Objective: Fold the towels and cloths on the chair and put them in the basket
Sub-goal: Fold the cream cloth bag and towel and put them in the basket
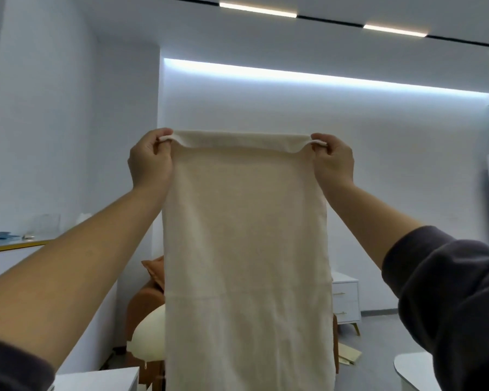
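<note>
Your left hand (150,159) pinches one top corner of the cream towel (246,249) and your right hand (333,159) pinches the other, arms raised and well apart, so the top edge runs taut between them. The towel hangs straight down in front of you (its lower end runs out of view at the bottom) and hides most of the brown chair (144,303) behind it. A pale cushion (150,340) shows at the towel's left edge. A white drawer unit (346,300) stands to the right, and a white counter (12,246) to the far left.
</note>
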### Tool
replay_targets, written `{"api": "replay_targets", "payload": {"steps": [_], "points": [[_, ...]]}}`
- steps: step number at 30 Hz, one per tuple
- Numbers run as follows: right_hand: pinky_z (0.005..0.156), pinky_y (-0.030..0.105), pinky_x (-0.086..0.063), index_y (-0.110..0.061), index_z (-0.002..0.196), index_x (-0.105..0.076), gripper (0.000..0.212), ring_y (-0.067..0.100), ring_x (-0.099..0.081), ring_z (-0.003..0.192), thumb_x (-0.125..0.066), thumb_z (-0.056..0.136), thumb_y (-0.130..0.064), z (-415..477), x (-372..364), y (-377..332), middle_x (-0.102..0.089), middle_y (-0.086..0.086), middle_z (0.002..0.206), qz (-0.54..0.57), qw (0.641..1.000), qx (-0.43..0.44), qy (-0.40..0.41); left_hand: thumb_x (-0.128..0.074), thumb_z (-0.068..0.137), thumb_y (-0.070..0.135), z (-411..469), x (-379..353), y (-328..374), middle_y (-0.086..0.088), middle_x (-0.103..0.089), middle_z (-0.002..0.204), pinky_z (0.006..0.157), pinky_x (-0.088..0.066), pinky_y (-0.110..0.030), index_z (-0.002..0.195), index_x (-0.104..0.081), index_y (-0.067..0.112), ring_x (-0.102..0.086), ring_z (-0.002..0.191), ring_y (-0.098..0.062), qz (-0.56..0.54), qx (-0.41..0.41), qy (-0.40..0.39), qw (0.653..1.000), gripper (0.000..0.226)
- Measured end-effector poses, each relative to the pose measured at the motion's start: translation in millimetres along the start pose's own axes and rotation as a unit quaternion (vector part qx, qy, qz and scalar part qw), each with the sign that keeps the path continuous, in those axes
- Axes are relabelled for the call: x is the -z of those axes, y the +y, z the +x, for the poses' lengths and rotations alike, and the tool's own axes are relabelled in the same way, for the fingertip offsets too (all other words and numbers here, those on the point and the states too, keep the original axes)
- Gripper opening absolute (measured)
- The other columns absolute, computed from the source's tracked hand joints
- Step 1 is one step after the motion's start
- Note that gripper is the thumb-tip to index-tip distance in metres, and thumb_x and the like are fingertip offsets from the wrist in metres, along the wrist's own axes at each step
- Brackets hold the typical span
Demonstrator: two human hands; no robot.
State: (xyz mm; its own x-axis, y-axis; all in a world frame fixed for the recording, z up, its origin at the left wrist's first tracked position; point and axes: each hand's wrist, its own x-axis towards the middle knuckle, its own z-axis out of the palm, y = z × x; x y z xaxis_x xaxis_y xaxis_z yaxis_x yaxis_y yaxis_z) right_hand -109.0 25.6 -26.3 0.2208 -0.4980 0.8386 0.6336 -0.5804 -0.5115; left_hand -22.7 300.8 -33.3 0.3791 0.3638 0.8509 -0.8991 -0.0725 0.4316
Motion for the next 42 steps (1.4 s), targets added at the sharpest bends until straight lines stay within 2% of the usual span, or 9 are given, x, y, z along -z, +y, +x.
{"api": "replay_targets", "payload": {"steps": [4, 8, 12, 19, 23, 29, 34, 38, 42], "points": [[0.071, 0.005, -0.037, -0.022, 0.117, -0.065, 0.03, 0.007, -0.053, 0.099, -0.044, 0.096, -0.013, -9.3, -7.5, 14.7, -0.062, -0.006, 0.11, -0.018, 0.999, -0.021, -0.031, -0.046, 0.095, 0.018, -7.1, 4.0, -14.0, 0.007, -0.065, 0.105, 0.094, -0.05, -0.039, 0.104, -0.067, 0.023, -0.061, 0.103, -0.018, 0.045, 0.018, -0.003, 0.999, 0.024], [0.092, 0.023, -0.045, -0.021, 0.116, -0.066, 0.031, 0.013, -0.057, 0.107, -0.045, 0.094, -0.011, -16.5, -18.9, 38.2, -0.065, -0.002, 0.115, -0.021, 0.998, -0.04, -0.05, -0.046, 0.095, 0.018, -10.6, 7.6, -37.3, 0.003, -0.066, 0.104, 0.093, -0.051, -0.037, 0.104, -0.068, 0.022, -0.061, 0.101, -0.019, 0.092, 0.039, -0.02, 0.995, 0.024], [0.096, 0.027, -0.046, -0.019, 0.117, -0.065, 0.034, 0.015, -0.057, 0.108, -0.045, 0.093, -0.008, -18.4, -36.3, 68.1, -0.065, 0.0, 0.115, -0.011, 0.995, -0.047, -0.087, -0.045, 0.096, 0.016, -11.5, 3.5, -62.9, 0.002, -0.065, 0.105, 0.085, -0.045, -0.024, 0.107, -0.068, 0.018, -0.056, 0.097, -0.014, 0.133, 0.051, -0.026, 0.989, 0.026], [0.096, 0.045, -0.049, -0.022, 0.114, -0.067, 0.033, 0.023, -0.058, 0.112, -0.045, 0.093, -0.009, -33.0, -66.8, 142.1, -0.065, 0.006, 0.115, -0.005, 0.987, -0.096, -0.13, -0.044, 0.095, 0.014, -26.1, 1.0, -127.5, 0.004, -0.06, 0.096, 0.075, -0.038, -0.023, 0.101, -0.068, 0.021, -0.052, 0.09, -0.013, 0.173, 0.106, -0.035, 0.979, 0.025], [0.095, 0.042, -0.05, -0.021, 0.114, -0.067, 0.031, 0.022, -0.059, 0.11, -0.047, 0.093, -0.011, -46.5, -75.2, 168.3, -0.066, 0.005, 0.113, -0.005, 0.983, -0.121, -0.138, -0.045, 0.095, 0.013, -41.0, 3.2, -156.9, 0.0, -0.063, 0.098, 0.072, -0.042, -0.027, 0.099, -0.067, 0.023, -0.054, 0.085, -0.016, 0.155, 0.145, -0.043, 0.976, 0.024], [0.062, 0.023, -0.048, -0.013, 0.11, -0.065, 0.027, 0.01, -0.066, 0.078, -0.042, 0.098, -0.01, -89.5, -68.0, 192.9, -0.068, -0.002, 0.092, -0.003, 0.969, -0.203, -0.142, -0.057, 0.09, 0.011, -99.7, 26.5, -195.0, 0.005, -0.065, 0.087, 0.087, -0.054, -0.037, 0.094, -0.065, 0.025, -0.061, 0.082, -0.011, 0.096, 0.257, -0.024, 0.961, 0.016], [0.061, 0.028, -0.049, -0.021, 0.092, -0.067, 0.028, 0.012, -0.065, 0.078, -0.041, 0.099, -0.012, -155.5, -42.9, 216.7, -0.069, -0.001, 0.091, -0.025, 0.952, -0.261, -0.158, -0.059, 0.091, 0.01, -166.5, 53.6, -199.3, 0.008, -0.06, 0.083, 0.072, -0.051, -0.022, 0.104, -0.065, 0.012, -0.057, 0.075, -0.003, 0.044, 0.321, -0.027, 0.946, 0.014], [0.065, 0.029, -0.051, -0.02, 0.098, -0.065, 0.024, 0.01, -0.065, 0.078, -0.041, 0.1, -0.015, -210.6, -15.2, 231.4, -0.07, -0.001, 0.09, -0.056, 0.934, -0.308, -0.172, -0.059, 0.091, 0.012, -223.1, 87.0, -206.4, 0.002, -0.067, 0.092, 0.074, -0.053, -0.027, 0.088, -0.065, 0.021, -0.066, 0.09, -0.011, 0.043, 0.359, -0.058, 0.93, 0.011], [0.06, 0.022, -0.05, -0.014, 0.099, -0.066, 0.024, 0.014, -0.068, 0.077, -0.043, 0.099, -0.012, -264.2, 12.9, 248.1, -0.071, 0.003, 0.09, -0.07, 0.918, -0.35, -0.173, -0.058, 0.091, 0.009, -279.7, 116.0, -209.9, -0.002, -0.07, 0.091, 0.073, -0.053, -0.027, 0.088, -0.065, 0.02, -0.068, 0.086, -0.009, 0.059, 0.399, -0.095, 0.91, 0.013]]}}
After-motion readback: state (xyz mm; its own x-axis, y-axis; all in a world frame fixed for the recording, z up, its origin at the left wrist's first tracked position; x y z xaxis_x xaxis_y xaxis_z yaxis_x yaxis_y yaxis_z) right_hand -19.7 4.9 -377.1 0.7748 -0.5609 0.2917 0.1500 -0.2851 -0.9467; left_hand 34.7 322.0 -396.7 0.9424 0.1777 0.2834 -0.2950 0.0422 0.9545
